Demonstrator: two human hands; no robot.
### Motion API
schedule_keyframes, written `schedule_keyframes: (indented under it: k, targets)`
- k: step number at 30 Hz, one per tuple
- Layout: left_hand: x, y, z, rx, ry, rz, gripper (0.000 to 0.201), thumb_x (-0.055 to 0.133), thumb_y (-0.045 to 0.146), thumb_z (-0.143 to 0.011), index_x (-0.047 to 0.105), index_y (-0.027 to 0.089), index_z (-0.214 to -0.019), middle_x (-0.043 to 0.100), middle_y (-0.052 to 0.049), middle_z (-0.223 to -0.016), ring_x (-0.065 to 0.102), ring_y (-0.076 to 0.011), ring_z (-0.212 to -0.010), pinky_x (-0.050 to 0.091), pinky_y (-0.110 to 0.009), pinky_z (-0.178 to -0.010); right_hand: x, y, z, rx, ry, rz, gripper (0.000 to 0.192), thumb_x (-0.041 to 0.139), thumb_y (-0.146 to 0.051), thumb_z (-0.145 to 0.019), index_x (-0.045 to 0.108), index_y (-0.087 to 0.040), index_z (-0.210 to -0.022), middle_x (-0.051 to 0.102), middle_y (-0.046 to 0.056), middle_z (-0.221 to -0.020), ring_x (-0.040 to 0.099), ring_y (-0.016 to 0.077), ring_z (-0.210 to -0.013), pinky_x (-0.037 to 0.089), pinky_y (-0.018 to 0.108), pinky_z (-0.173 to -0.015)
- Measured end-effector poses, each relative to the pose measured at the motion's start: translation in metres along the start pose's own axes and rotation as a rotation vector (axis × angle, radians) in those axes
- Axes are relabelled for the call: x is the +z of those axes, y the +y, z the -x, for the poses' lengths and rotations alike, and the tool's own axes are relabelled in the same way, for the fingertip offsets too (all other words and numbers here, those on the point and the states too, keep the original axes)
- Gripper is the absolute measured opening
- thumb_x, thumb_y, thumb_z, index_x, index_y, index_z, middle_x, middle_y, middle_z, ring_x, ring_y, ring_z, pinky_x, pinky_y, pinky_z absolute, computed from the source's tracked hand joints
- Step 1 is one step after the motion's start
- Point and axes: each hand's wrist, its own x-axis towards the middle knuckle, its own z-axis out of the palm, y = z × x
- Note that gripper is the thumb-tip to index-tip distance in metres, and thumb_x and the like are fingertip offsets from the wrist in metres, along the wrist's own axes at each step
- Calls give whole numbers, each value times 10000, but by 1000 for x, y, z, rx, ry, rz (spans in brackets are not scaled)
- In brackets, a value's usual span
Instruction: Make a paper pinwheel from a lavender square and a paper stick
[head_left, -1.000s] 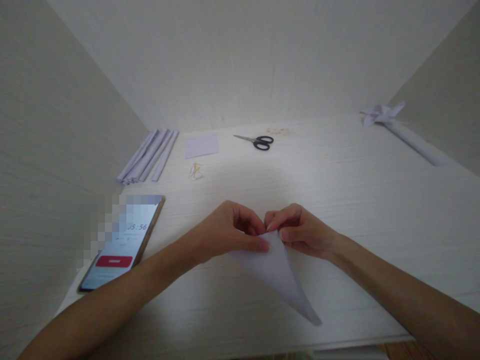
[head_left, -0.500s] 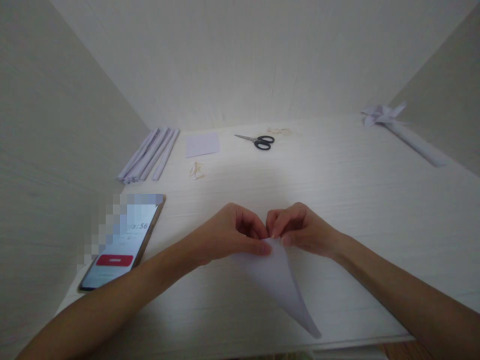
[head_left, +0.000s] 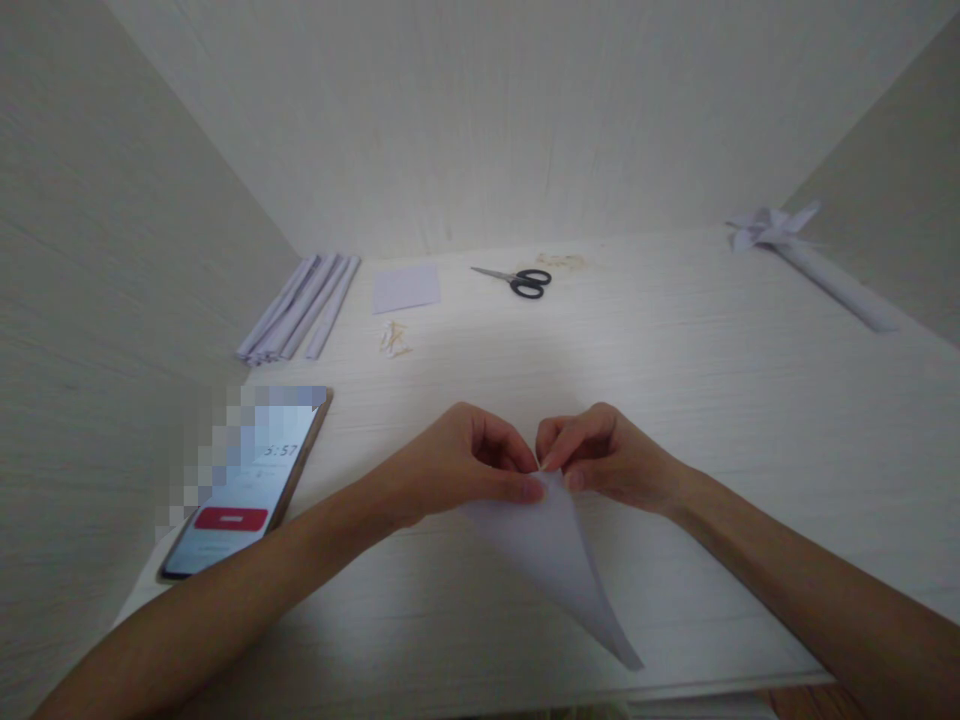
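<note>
A pale lilac sheet of paper (head_left: 559, 560) hangs from my fingers near the front of the white table, its long point reaching down and right. My left hand (head_left: 480, 460) is closed on the paper's upper edge, thumb on the near face. My right hand (head_left: 592, 450) pinches the same edge just to the right, fingertips almost touching those of the left. Whether anything small is held between the fingertips is hidden.
Rolled paper sticks (head_left: 304, 305) lie at the left wall beside a flat paper square (head_left: 406, 288). Cotton swabs (head_left: 394, 340) lie before it. Scissors (head_left: 525, 282), small thin pieces (head_left: 561, 262) and a paper pinwheel (head_left: 772, 228) on a rolled stick sit farther back. A phone (head_left: 255, 480) rests by my left forearm.
Both hands keep their hold on the paper, with only slight finger movement at the pinched edge. The phone's timer has advanced by one second.
</note>
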Motion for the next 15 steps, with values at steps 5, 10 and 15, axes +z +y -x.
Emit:
schedule_keyframes:
  k: [5,10,15]
  targets:
    - [1,1,0,-12,19,-12,135,707,162,-491,590,125,-547,537,47,-491,461,-38,-451,334,-160,-444,0,-1,0,32,10,1,99,712,-164,-581,696,-189,-676,619,-2,-685,554,81,-645,414,208,-578]
    - [1,1,-2,3,113,-28,137,696,164,-499,571,128,-542,542,46,-490,461,-41,-446,324,-161,-434,2,0,1,130,149,-59,213,743,-201,-530,689,-186,-736,650,-2,-659,566,66,-595,431,184,-550]
    - [-2,0,-6,13,165,-50,154,692,199,-506,563,124,-542,541,37,-485,457,-47,-432,314,-168,-418,5,1,0,171,296,-6,171,759,-180,-476,675,-161,-624,640,-8,-555,554,63,-501,436,178,-479]
